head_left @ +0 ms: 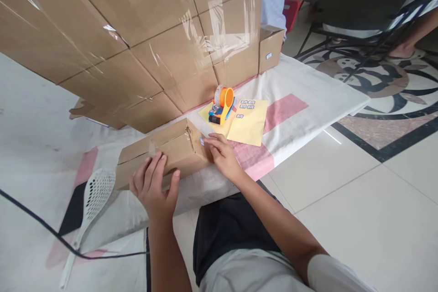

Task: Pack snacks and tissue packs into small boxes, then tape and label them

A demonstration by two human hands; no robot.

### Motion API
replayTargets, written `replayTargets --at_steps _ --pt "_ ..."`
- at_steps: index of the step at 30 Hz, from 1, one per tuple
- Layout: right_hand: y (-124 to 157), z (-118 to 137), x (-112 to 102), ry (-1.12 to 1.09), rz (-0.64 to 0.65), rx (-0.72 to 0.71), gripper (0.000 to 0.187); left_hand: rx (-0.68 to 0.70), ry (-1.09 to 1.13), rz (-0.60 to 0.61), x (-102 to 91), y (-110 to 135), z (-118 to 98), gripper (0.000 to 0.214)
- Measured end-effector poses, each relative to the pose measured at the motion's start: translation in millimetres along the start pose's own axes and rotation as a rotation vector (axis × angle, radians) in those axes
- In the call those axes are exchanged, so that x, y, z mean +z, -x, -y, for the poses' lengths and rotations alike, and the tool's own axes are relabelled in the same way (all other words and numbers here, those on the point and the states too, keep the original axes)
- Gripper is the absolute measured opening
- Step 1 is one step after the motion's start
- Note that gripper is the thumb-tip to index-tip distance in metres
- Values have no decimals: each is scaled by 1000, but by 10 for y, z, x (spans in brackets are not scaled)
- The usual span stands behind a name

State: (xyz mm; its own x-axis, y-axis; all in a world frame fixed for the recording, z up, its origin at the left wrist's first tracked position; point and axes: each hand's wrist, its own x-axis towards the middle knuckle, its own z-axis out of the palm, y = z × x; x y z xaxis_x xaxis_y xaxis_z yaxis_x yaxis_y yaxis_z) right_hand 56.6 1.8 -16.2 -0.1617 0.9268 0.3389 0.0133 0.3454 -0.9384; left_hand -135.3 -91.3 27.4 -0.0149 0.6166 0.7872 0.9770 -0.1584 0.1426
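Observation:
A long taped cardboard box (160,153) lies on a white and pink cloth (290,100) on the floor. My left hand (153,187) rests on its near side, fingers spread flat against the cardboard. My right hand (221,153) touches the box's right end, fingertips pressed on a small label (202,141) there. Just beyond lie an orange tape dispenser (222,105) and yellow sticker sheets (248,121) with a few small labels.
A tall stack of wrapped cardboard boxes (137,32) stands behind. A white perforated plastic swatter (92,200) and a black cable (41,226) lie at the left. A person's legs and a black chair (362,0) are at the far right on patterned tile.

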Motion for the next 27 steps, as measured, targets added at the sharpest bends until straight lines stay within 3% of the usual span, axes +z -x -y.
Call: replayTargets --at_steps 5,10,18,21,24,27 --pt "47 52 29 -31 179 93 59 23 -4 18 -39 -17 -1 45" --pt "192 187 -49 1 279 158 84 93 -45 -4 -35 -25 42 48" --pt "175 277 -76 -21 316 135 91 86 -21 -38 3 27 85 47" --pt "124 308 -137 -85 393 180 95 86 -32 -50 12 24 86 45" --pt "8 325 -249 -4 575 197 117 99 -63 -56 19 4 90 40" --pt "-179 294 -303 168 677 111 146 123 -69 -67 0 16 98 35"
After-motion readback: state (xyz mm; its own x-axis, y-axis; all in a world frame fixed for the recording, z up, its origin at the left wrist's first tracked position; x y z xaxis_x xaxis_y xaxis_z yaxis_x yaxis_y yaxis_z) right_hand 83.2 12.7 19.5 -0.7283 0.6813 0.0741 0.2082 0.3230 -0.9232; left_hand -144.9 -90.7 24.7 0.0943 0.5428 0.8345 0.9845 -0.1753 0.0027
